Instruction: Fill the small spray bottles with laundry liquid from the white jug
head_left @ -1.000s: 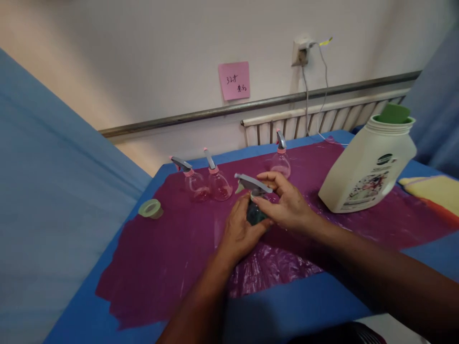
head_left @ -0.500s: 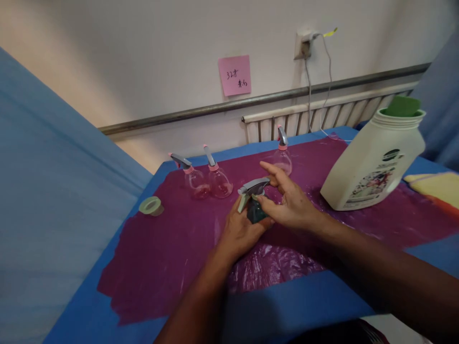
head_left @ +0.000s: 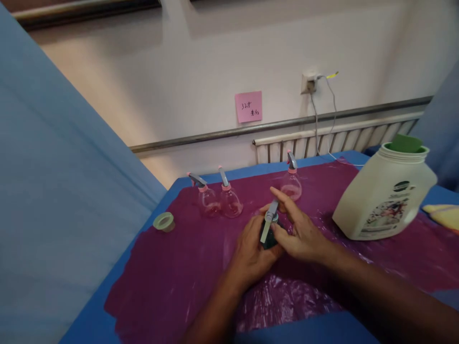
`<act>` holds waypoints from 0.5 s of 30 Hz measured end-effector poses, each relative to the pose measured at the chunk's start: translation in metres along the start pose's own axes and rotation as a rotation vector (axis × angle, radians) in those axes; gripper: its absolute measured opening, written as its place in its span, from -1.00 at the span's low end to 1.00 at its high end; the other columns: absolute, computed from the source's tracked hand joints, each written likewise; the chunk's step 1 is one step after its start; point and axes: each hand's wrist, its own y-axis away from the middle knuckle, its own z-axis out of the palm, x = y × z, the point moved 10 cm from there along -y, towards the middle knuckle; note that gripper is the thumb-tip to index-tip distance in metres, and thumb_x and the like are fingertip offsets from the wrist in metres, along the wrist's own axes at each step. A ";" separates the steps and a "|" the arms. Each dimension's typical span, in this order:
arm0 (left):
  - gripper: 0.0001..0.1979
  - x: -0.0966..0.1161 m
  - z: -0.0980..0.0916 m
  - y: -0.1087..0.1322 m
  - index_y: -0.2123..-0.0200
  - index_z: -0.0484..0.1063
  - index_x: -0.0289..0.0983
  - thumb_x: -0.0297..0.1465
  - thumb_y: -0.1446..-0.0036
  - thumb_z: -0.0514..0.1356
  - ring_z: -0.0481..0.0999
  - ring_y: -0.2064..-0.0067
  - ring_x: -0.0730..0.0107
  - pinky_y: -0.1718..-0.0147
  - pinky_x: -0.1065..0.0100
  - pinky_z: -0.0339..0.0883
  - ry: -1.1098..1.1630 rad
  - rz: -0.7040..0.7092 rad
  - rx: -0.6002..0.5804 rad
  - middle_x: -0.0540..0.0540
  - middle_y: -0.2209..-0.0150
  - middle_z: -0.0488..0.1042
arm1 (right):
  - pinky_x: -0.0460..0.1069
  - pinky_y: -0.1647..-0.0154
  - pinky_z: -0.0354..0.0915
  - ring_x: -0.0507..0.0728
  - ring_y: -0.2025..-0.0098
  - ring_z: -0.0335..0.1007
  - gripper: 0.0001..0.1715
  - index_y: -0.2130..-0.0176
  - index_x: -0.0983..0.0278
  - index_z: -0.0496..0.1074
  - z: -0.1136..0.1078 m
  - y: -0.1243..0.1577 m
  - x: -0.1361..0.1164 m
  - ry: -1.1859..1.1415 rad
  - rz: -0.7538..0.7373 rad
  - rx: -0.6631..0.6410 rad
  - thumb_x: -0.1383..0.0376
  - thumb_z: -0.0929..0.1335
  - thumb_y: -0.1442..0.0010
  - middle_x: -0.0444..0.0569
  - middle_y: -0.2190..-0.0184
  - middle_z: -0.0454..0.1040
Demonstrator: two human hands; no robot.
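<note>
My left hand is wrapped round the dark green body of a small spray bottle with a grey head and a pale trigger. On the bottle's right side, my right hand grips its neck and head with the thumb and fingers, the index finger stretched out past it. The nozzle head points away and slightly right, its pale trigger toward me. Behind stand three clear spray bottles with pink collars and pink liquid: one at left, one beside it, and one just beyond my right hand.
A large cream jug with a green scoop stands at right. At left lies a pale green cup. Purple plastic sheet covers the blue table. A yellow cloth is at the right edge; a blue curtain hangs at left.
The grey spray head has turned in my fingers, its trigger swinging from the left toward me. The whole view has shifted, so the objects appear lower and further right.
</note>
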 end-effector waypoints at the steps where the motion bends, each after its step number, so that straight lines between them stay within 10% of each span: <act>1: -0.49 0.000 -0.001 0.000 -0.26 0.54 -0.06 -0.21 -0.30 0.49 0.66 -0.02 0.02 -0.04 0.06 0.59 0.003 -0.006 -0.001 -0.15 -0.06 0.66 | 0.34 -0.29 0.58 0.35 -0.20 0.66 0.07 -0.63 0.01 0.17 -0.001 0.000 0.000 0.004 -0.008 0.016 0.30 0.47 -0.27 0.08 -0.16 0.66; 8: -0.32 0.001 -0.003 0.000 -0.33 0.51 -0.03 -0.29 -0.18 0.58 0.65 -0.08 -0.02 -0.06 0.06 0.53 0.038 -0.046 -0.015 -0.12 -0.12 0.65 | 0.31 -0.23 0.58 0.29 -0.01 0.68 -0.16 -0.43 0.03 0.43 -0.011 -0.004 0.003 0.029 -0.014 0.131 0.28 0.52 -0.22 -0.04 0.05 0.64; 15: -0.56 0.001 -0.002 -0.001 -0.12 0.54 -0.13 -0.31 -0.21 0.52 0.62 -0.03 0.06 -0.03 0.14 0.47 -0.021 -0.040 0.014 -0.09 -0.03 0.65 | 0.31 -0.42 0.49 0.31 -0.34 0.62 -0.03 -0.63 0.07 0.17 0.003 0.002 -0.002 -0.098 0.004 -0.049 0.32 0.44 -0.38 0.16 -0.32 0.63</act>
